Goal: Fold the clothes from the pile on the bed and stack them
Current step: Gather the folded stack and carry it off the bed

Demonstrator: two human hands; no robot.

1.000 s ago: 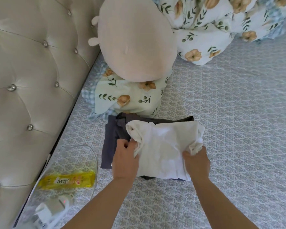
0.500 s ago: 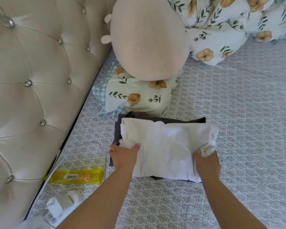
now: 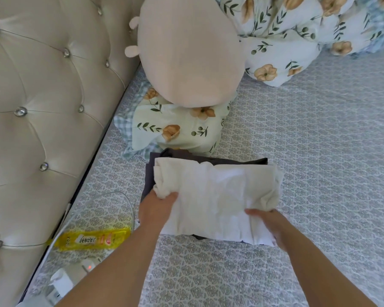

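A folded white garment (image 3: 215, 196) lies on top of a dark grey folded garment (image 3: 150, 173), whose edges show at the left and back. The two form a small stack on the patterned bed cover (image 3: 319, 162). My left hand (image 3: 156, 208) grips the bunched left end of the white garment. At the garment's near right corner my right hand (image 3: 267, 224) lies with fingers reaching under the cloth, partly hidden by it.
A round beige plush cushion (image 3: 186, 56) and a floral pillow (image 3: 177, 129) sit just behind the stack. A floral duvet (image 3: 297, 29) fills the back right. The tufted headboard (image 3: 42, 96) runs along the left. A yellow packet (image 3: 93, 239), a white charger (image 3: 60, 284) and a cable (image 3: 129, 204) lie at near left.
The white garment's left end has been drawn left and flattened over the dark garment. My right hand slid from the bunched right end down to the near right corner.
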